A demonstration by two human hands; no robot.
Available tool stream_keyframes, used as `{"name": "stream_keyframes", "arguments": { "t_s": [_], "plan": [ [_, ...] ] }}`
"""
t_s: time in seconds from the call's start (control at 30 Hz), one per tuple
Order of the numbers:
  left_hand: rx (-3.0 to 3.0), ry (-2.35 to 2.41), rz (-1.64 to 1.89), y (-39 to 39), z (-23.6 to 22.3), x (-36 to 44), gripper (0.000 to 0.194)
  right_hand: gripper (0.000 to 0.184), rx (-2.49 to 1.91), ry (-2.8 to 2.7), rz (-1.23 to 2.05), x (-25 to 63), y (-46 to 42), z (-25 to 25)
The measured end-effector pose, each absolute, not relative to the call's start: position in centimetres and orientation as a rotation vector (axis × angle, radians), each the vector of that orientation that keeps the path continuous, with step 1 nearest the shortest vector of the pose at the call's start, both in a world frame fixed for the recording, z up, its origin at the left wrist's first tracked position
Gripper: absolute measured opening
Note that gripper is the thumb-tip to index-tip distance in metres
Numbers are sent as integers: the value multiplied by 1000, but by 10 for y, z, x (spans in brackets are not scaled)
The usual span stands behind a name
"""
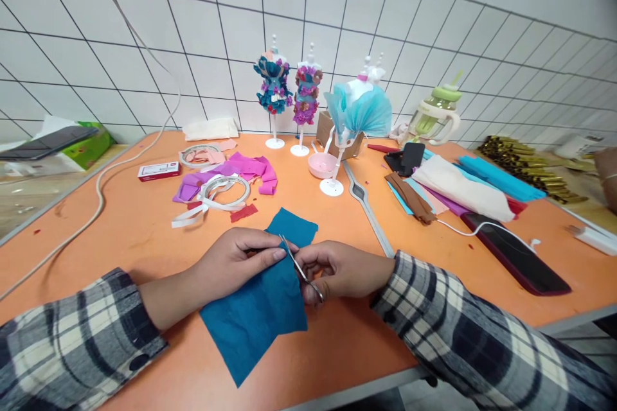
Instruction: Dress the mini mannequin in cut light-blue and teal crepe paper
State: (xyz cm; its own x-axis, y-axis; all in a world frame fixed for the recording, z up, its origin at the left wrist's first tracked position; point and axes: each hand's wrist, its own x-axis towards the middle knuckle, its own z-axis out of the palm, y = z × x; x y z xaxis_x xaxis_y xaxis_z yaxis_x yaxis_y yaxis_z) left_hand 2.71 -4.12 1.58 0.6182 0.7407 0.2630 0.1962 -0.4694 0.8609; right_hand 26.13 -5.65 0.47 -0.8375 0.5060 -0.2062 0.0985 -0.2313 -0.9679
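A sheet of dark teal crepe paper [255, 314] is held just above the orange table near its front. My left hand [236, 263] pinches it from the left, thumb on top. In my right hand [332, 266] is a small pair of metal scissors [301, 270], fingers closed round the handles. The scissor blades point up and left and lie against the paper beside my left thumb. Past my hands, a smaller teal piece [294, 226] shows; whether it joins the sheet is hidden by my fingers.
Rolls of tape [224, 191] and purple paper scraps [263, 173] lie left. Small decorated dress forms [273, 90] stand at the back, one with a light-blue paper skirt [364, 112]. A pink bowl [322, 166], a phone [518, 253], paper rolls [463, 186] and a bottle [434, 115] are rightward.
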Motion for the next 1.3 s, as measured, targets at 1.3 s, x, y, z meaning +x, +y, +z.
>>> {"name": "stream_keyframes", "arguments": {
  "t_s": [1.3],
  "plan": [
    [2108, 674, 703, -39, 14, 25, 23, 57, -751, -1748, 2152, 261, -55, 4]
  ]
}}
